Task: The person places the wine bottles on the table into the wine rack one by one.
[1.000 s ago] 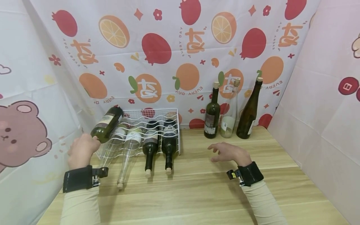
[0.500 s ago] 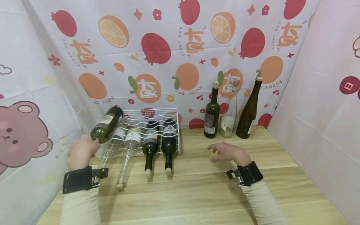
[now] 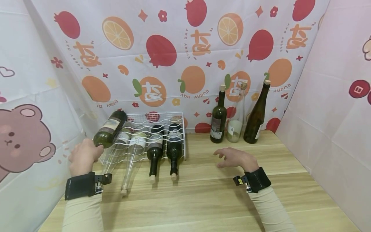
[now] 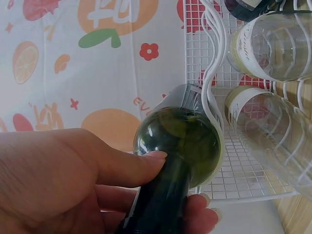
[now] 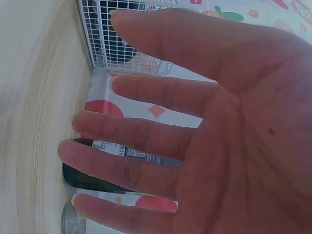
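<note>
My left hand grips a dark green wine bottle by its neck, thumb on top and fingers curled beneath, as the left wrist view shows. The bottle lies tilted at the left end of a white wire rack, its base toward the patterned cloth. In the left wrist view its shoulder sits right beside the rack's wavy wires. My right hand hovers over the table with nothing in it, fingers spread in the right wrist view.
Two clear bottles and two dark bottles lie in the rack, corks toward me. At the back right stand a green bottle, a clear bottle and a tall brown-green bottle. Printed cloth walls the wooden table.
Almost nothing differs. My left hand keeps its grip on the wine bottle, with only a slight shift, and my right hand stays in place.
</note>
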### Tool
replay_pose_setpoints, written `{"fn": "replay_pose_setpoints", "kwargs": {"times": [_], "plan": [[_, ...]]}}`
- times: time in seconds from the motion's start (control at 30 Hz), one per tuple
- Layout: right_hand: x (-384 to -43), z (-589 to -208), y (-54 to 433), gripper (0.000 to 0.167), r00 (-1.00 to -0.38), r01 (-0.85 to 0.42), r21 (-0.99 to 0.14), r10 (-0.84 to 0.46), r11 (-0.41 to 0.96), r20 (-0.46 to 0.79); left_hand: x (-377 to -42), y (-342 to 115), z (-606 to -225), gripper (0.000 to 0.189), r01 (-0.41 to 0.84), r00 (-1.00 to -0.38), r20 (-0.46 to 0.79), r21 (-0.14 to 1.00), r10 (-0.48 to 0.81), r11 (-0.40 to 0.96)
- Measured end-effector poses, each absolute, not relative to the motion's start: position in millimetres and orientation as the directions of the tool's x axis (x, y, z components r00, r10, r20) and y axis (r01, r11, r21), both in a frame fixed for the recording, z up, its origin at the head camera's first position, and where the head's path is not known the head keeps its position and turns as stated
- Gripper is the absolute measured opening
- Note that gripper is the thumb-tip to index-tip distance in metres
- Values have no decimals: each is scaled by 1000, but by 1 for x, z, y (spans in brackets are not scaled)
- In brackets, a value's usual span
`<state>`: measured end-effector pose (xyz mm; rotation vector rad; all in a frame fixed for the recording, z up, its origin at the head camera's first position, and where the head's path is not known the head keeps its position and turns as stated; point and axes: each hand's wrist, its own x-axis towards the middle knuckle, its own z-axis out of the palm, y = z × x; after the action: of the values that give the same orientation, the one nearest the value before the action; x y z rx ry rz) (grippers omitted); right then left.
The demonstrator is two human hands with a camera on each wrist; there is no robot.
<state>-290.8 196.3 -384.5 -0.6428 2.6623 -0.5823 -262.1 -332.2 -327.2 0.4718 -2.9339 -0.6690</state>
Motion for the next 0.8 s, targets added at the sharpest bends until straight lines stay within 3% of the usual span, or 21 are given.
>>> {"fn": "replay_pose_setpoints", "kwargs": {"times": [0.8], "plan": [[-289, -385, 193, 53, -841, -346, -465, -489, 815, -231, -263, -328, -330, 42, -299, -921, 90, 460, -379, 836]]}}
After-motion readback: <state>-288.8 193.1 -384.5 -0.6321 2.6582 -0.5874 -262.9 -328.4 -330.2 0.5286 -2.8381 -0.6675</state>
